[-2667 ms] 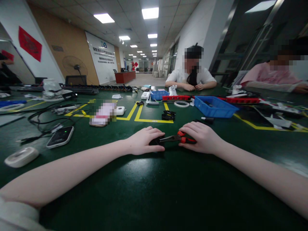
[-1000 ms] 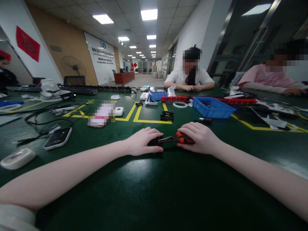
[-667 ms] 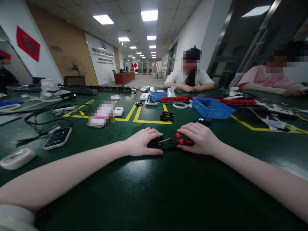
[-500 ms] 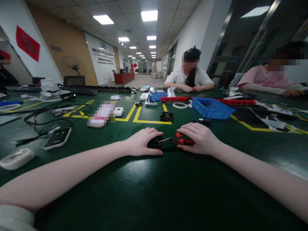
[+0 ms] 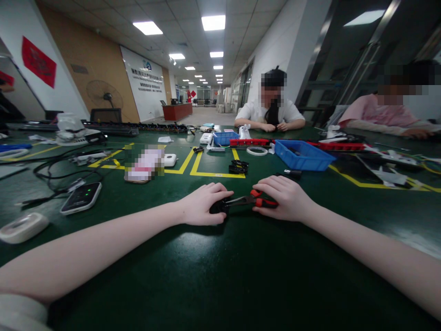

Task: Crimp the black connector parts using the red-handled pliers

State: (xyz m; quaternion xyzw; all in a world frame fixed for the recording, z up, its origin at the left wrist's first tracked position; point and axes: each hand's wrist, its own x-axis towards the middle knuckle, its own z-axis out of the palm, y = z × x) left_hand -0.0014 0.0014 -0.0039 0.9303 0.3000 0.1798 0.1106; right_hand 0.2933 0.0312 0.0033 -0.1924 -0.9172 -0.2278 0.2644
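On the dark green table (image 5: 213,276) my left hand (image 5: 201,205) is closed over a small black part (image 5: 217,208) pressed to the surface. My right hand (image 5: 287,197) grips the red handles of a pair of pliers (image 5: 246,200). The pliers' dark jaws point left and meet the black part under my left fingers. Most of the part is hidden by my fingers. A few more small black parts (image 5: 237,166) lie just beyond, inside a yellow taped outline.
A blue bin (image 5: 301,155) stands at right behind my right hand, with a red rail (image 5: 250,142) and tape ring (image 5: 257,151) beyond. A dark device with green lights (image 5: 81,197), a white puck (image 5: 22,227) and cables (image 5: 58,171) lie left. Two people sit across the table.
The black part and the pliers' jaws have shifted slightly left and lower under my left hand. Both hands otherwise stay in place.
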